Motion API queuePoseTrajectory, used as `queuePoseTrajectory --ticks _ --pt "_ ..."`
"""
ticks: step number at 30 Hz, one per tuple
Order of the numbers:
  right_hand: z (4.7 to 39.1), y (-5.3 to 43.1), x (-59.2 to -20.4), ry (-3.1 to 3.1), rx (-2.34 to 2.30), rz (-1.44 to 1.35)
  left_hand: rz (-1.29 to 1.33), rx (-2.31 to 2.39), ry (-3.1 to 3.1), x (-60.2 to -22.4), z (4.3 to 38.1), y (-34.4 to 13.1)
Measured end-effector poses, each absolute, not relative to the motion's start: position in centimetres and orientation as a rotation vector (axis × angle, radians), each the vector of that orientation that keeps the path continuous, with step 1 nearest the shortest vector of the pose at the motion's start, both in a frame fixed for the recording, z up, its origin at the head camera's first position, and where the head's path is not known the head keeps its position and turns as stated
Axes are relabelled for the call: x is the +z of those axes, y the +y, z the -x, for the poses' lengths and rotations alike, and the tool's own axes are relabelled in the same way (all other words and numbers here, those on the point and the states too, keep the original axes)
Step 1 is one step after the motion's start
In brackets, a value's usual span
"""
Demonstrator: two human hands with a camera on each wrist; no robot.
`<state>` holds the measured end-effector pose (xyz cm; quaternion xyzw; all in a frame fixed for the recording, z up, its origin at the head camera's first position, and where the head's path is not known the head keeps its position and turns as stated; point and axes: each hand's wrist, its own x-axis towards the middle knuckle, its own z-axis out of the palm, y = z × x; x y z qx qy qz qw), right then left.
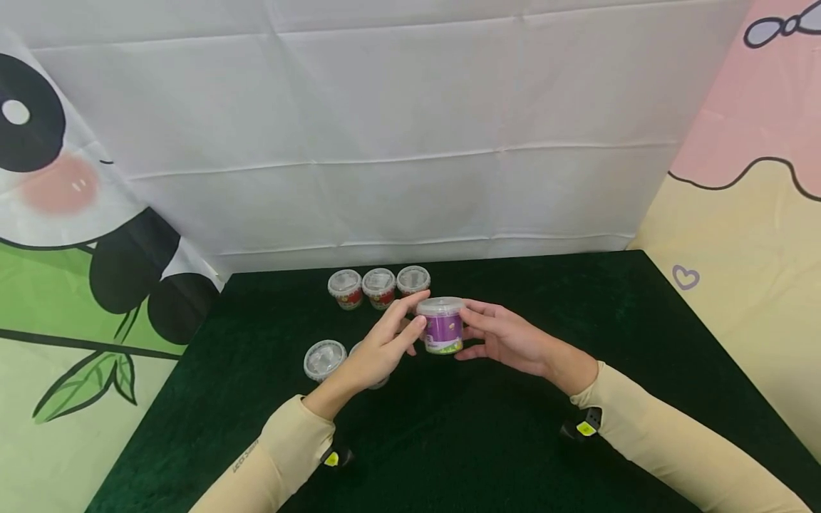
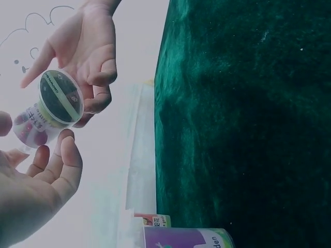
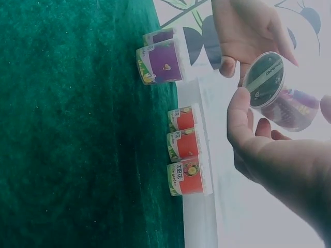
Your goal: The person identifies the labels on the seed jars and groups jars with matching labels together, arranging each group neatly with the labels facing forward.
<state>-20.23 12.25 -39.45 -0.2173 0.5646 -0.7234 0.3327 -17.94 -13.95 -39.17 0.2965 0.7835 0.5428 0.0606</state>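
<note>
A small plastic tub (image 1: 444, 328) with a clear lid and purple label is held upright above the dark green cloth. My right hand (image 1: 509, 338) grips its right side, thumb near the lid's rim and fingers behind. On the other side, my left hand (image 1: 381, 345) holds the tub between thumb and index finger, the index reaching behind the lid. Both wrist views show the tub's round printed base (image 2: 61, 98) from below, between the two hands. Under my left forearm stands another lidded tub (image 1: 325, 360), with a second one partly hidden by that wrist.
Three red-labelled tubs (image 1: 379, 286) stand in a row near the table's back edge, left of centre. Two purple-labelled tubs (image 3: 164, 62) show in the right wrist view. White fabric (image 1: 398, 128) hangs behind the green-covered table (image 1: 513, 456), with printed cloth at both sides.
</note>
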Motion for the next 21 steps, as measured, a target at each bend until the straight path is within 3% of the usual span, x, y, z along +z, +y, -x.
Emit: queuePoseTrajectory --ticks 21 --pt "19.83 11.67 -39.87 1.548 -1.861 0.568 -0.831 1.656 2.378 -39.71 18.14 -13.59"
